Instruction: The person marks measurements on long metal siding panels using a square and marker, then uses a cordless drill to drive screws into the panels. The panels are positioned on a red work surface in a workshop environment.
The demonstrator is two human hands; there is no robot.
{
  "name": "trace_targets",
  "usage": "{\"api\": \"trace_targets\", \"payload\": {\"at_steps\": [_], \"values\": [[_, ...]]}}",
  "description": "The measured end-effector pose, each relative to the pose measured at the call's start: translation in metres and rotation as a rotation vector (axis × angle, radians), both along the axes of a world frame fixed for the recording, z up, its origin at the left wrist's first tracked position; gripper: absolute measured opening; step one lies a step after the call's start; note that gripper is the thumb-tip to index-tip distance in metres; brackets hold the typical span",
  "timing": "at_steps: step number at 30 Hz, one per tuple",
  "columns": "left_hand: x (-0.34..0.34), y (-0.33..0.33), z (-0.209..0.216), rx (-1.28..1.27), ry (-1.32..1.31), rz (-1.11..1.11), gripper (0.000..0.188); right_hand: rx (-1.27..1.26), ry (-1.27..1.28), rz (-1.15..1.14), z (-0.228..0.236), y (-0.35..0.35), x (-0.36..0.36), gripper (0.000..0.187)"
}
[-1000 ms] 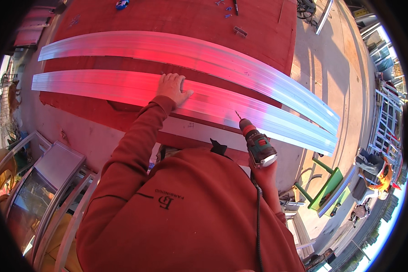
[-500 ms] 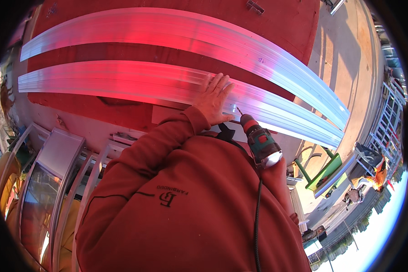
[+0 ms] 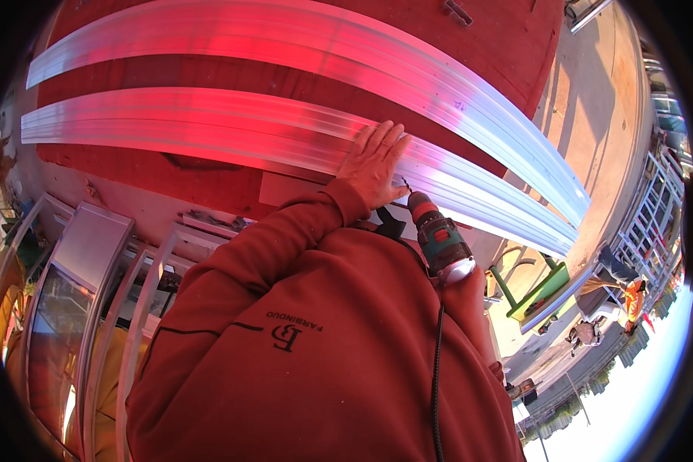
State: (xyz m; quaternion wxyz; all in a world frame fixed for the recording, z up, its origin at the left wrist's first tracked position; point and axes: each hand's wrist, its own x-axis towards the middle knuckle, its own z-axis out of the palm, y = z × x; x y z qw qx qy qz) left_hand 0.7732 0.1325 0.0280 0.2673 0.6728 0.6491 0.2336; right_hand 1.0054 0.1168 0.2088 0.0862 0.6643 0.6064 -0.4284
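Two long, ribbed, silvery metal profiles lie side by side on a red surface. My left hand (image 3: 373,163) rests flat, fingers stretched, on the nearer profile (image 3: 231,127); the farther profile (image 3: 285,42) runs beyond it, untouched. My right hand (image 3: 465,291) is wrapped round the handle of a green, black and red power drill (image 3: 439,240), with its fingers mostly hidden behind the tool. A thin drill bit (image 3: 406,185) points at the nearer profile's near edge, just right of my left thumb. Whether its tip touches the metal, I cannot tell. A black cord (image 3: 439,369) trails from the drill down over my red sweatshirt.
The red surface (image 3: 500,46) bears a small dark metal piece (image 3: 458,11) at its far side. Metal frames with a glazed panel (image 3: 61,323) stand at the near left. A green stand (image 3: 543,289) is at the right. Farther right are a person in orange (image 3: 633,300) and stacked frames (image 3: 651,204).
My left hand has shifted slightly right along the nearer profile, closer to the drill bit. The view has tilted a little, so the profiles sit higher. The drill stays in my right hand.
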Motion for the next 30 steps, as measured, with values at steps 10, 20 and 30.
{"api": "trace_targets", "payload": {"at_steps": [10, 20, 30], "values": [[0.003, 0.000, 0.000, 0.003, -0.003, -0.010, 0.101, -0.025, -0.021, -0.045, 0.003, -0.002, 0.001, 0.054], [-0.005, 0.019, 0.095, 0.016, -1.072, -0.247, 0.042, -0.120, 0.069, 0.152, 0.018, 0.036, -0.020, 0.062], [0.036, 0.028, 0.111, 0.188, -1.367, -0.394, 0.018, -0.020, 0.139, 0.436, 0.019, 0.048, -0.021, 0.039]]}}
